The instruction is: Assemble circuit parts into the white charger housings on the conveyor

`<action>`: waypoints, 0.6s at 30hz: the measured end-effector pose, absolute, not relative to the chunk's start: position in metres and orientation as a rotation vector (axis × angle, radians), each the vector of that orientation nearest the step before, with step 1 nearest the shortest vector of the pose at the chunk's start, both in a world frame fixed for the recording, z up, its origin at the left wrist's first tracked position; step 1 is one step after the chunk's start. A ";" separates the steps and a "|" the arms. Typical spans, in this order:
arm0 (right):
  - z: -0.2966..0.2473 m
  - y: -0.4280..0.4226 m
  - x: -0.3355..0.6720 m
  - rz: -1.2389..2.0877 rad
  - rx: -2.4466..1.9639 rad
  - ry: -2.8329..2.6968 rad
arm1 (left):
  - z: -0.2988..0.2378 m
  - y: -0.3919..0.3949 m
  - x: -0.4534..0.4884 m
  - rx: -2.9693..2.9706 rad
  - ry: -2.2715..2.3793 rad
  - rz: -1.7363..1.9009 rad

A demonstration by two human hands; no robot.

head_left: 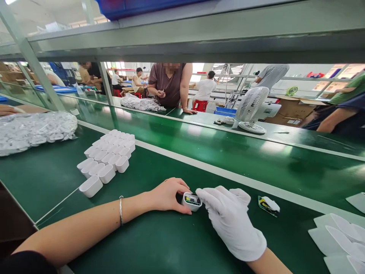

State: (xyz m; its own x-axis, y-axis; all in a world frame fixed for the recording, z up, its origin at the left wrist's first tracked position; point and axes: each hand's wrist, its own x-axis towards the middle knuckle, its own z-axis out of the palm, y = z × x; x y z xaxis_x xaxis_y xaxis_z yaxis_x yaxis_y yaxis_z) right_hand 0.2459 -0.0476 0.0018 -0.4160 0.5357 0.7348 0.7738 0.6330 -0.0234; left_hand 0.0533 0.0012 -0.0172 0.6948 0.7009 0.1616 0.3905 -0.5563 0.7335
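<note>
My bare left hand (171, 196) grips a small white oval plastic housing (191, 208) from its left side, standing on the green work surface with its mouth up. Inside the housing sits a circuit board (193, 199) with yellow and pale components. My right hand (229, 220), in a white glove, has its fingertips pinched together at the housing's right rim, by a dark edge; what they hold, if anything, is hidden. To the right of that glove lies another circuit board (268, 206) with a white part on top.
Several white housings (107, 156) stand in rows at left. More white shells (339, 238) lie at lower right. Clear-wrapped parts (34, 131) are heaped far left. Beyond the green belt (205, 140) are a fan (252, 108) and a person (171, 85). A shelf (199, 34) hangs overhead.
</note>
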 end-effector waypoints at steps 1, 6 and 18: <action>0.002 -0.048 0.246 -0.453 -1.016 -2.132 | -0.017 0.001 0.053 2.216 0.829 0.579; 0.000 -0.050 0.247 -0.564 -1.072 -2.145 | -0.018 0.000 0.053 2.218 0.850 0.561; -0.002 -0.059 0.251 -0.540 -1.168 -2.075 | -0.016 -0.001 0.052 2.223 0.885 0.546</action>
